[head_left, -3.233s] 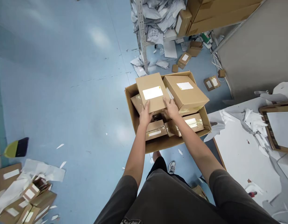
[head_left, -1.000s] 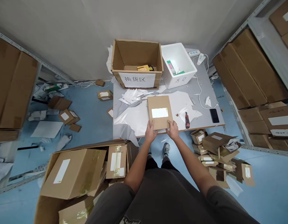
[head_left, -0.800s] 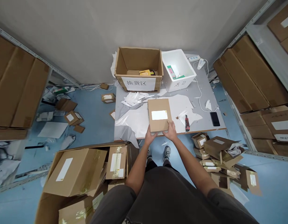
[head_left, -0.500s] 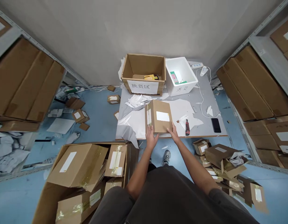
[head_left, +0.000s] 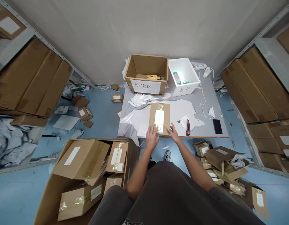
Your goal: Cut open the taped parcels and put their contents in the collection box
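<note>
A taped cardboard box (head_left: 152, 113) lies on the table in front of me, its white label and shiny tape strip facing up. My left hand (head_left: 152, 137) grips its near left corner, fingers over the top. At the near right corner is my right hand (head_left: 173, 133), fingers apart, thumb against or very close to the box edge. A red and black utility knife (head_left: 188, 127) rests just right of that hand. Beneath the box spreads white sheeting (head_left: 179, 107), and torn white scraps (head_left: 141, 100) are heaped behind it.
An open carton (head_left: 145, 86) and a white bin (head_left: 184, 89) stand at the table's back. A phone (head_left: 217, 126) lies right, near a white cable. Left of me is a large carton of boxes (head_left: 81, 159); opened boxes (head_left: 222, 156) pile up on the right floor. Shelves flank both sides.
The box has been turned over, so its taped, labelled face now points up and it sits squarer to me. My right hand's fingers have come away from its near side.
</note>
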Demonstrator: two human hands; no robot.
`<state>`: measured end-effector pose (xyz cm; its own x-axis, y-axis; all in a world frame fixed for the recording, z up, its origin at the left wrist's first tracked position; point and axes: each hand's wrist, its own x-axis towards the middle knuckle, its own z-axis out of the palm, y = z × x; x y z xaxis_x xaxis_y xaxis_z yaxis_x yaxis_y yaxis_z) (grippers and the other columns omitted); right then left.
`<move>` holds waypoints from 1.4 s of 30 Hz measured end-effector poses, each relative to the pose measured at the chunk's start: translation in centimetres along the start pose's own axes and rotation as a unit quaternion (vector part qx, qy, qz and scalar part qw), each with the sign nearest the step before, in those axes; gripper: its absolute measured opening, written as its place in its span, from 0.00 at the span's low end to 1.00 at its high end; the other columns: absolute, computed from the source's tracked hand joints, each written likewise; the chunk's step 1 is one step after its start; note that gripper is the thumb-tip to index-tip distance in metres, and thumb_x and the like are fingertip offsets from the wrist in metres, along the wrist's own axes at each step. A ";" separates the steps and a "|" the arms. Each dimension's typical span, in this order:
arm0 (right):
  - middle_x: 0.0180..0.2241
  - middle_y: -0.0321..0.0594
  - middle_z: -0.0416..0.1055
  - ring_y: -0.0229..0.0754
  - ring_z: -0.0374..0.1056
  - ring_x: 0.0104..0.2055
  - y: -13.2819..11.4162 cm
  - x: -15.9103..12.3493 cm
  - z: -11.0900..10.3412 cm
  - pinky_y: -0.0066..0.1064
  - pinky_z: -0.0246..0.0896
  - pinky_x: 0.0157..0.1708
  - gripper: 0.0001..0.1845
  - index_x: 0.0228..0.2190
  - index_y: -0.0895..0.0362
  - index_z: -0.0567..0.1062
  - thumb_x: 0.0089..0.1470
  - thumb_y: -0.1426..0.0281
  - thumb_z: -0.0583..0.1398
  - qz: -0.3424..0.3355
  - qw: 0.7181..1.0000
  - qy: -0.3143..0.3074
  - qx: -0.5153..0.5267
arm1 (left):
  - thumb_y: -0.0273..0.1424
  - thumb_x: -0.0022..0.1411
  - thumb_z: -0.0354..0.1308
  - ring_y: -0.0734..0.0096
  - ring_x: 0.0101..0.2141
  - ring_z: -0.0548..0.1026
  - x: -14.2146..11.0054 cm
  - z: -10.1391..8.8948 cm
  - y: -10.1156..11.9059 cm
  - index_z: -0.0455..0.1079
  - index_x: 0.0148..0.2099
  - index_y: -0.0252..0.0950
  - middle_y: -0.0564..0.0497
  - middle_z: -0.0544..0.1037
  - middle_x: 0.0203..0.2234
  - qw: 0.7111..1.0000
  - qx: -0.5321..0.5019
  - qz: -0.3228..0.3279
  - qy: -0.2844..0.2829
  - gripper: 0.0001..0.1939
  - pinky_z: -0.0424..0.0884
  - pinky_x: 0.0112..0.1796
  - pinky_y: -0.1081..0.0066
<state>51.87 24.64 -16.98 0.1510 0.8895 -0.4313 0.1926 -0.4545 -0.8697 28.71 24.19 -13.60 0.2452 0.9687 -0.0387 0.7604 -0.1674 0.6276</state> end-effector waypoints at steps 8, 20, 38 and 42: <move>0.71 0.53 0.62 0.58 0.60 0.73 -0.1 -1.7 0.4 0.56 0.62 0.68 0.44 0.71 0.52 0.64 0.56 0.66 0.67 -0.124 0.969 -0.021 -0.213 | 0.31 0.72 0.58 0.58 0.74 0.60 1.3 0.2 -4.8 0.44 0.82 0.37 0.38 0.59 0.76 0.984 -0.157 -0.054 -0.067 0.43 0.60 0.71 0.57; 0.67 0.52 0.69 0.53 0.67 0.68 -3.6 -2.6 -1.7 0.48 0.61 0.68 0.35 0.67 0.54 0.68 0.62 0.61 0.64 -0.161 0.965 0.009 -0.206 | 0.36 0.74 0.60 0.54 0.67 0.73 1.9 -3.0 0.0 0.63 0.76 0.46 0.47 0.70 0.71 0.996 -0.073 -0.044 -0.018 0.31 0.72 0.63 0.57; 0.61 0.59 0.75 0.56 0.73 0.59 -19.3 7.6 -2.4 0.43 0.65 0.58 0.34 0.74 0.63 0.56 0.77 0.58 0.49 -0.069 0.926 0.051 -0.367 | 0.44 0.75 0.56 0.57 0.50 0.81 15.3 -9.6 1.4 0.56 0.79 0.40 0.40 0.78 0.62 0.984 -0.125 -0.128 -0.009 0.36 0.75 0.54 0.61; 0.72 0.54 0.63 0.58 0.65 0.69 -16.7 5.6 -2.8 0.44 0.64 0.65 0.36 0.74 0.56 0.59 0.73 0.56 0.55 -0.151 0.927 0.031 -0.343 | 0.43 0.70 0.62 0.51 0.67 0.70 12.7 -9.1 0.0 0.57 0.79 0.41 0.40 0.66 0.72 0.992 -0.124 -0.011 -0.001 0.41 0.68 0.65 0.56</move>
<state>52.18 37.06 -4.22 0.0417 0.9861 -0.1606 0.8032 -0.1287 -0.5817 26.32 38.21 -7.03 0.2322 0.9711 -0.0560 0.5949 -0.0962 0.7980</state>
